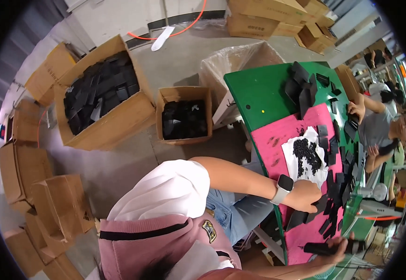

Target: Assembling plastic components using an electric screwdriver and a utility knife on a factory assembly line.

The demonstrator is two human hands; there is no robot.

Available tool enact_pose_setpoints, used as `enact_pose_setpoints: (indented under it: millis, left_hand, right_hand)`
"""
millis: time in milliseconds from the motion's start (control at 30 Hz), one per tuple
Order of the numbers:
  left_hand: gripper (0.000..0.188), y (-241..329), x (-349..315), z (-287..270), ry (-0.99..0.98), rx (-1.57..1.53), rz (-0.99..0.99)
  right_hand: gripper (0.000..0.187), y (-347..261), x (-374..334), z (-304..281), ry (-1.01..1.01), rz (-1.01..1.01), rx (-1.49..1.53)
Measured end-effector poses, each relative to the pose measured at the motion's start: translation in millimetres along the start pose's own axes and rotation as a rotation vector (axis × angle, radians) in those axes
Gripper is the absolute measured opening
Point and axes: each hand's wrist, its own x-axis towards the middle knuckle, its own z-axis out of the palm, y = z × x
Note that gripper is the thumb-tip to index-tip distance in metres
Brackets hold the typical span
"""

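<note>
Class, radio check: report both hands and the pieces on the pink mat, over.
Left hand pressing black flat pieces on pink mat. Right hand gripping a black piece.

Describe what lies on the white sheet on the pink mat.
On the white sheet sits a heap of small black pieces. Flat black parts overlap its right edge; whatever is beneath the heap is hidden.

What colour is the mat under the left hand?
Pink mat, lying on a green table; the left hand rests on it. Head view.
</note>
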Motion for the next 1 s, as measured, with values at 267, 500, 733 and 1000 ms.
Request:
enact_pose_setpoints:
  millis: [267,500,733,1000]
  left_hand:
    - [0.01,-25.2,-112.2,-169.8,0.969,0.405,-0.118]
    - [0.039,-275.0,-488.6,-427.3,1.935,-0.288,-0.874]
    - [0.048,-316.4,-519.3,-416.7,1.58,-0.005,-1.115]
    - [0.031,-144.7,-184.2,-320.8,1.051,0.401,-0.336]
  right_hand:
    - [0.065,85.1,20.9,-51.7,0.112,-0.147,-0.619]
    - [0.067,59.6,-1.3,-18.6,0.372,0.107,-0.885]
    - [0.059,44.2,-18.3,-20.1,0.487,-0.159,-1.432]
    - [0.044,33.9,15.0,79.7,-0.006,-0.593,-1.184]
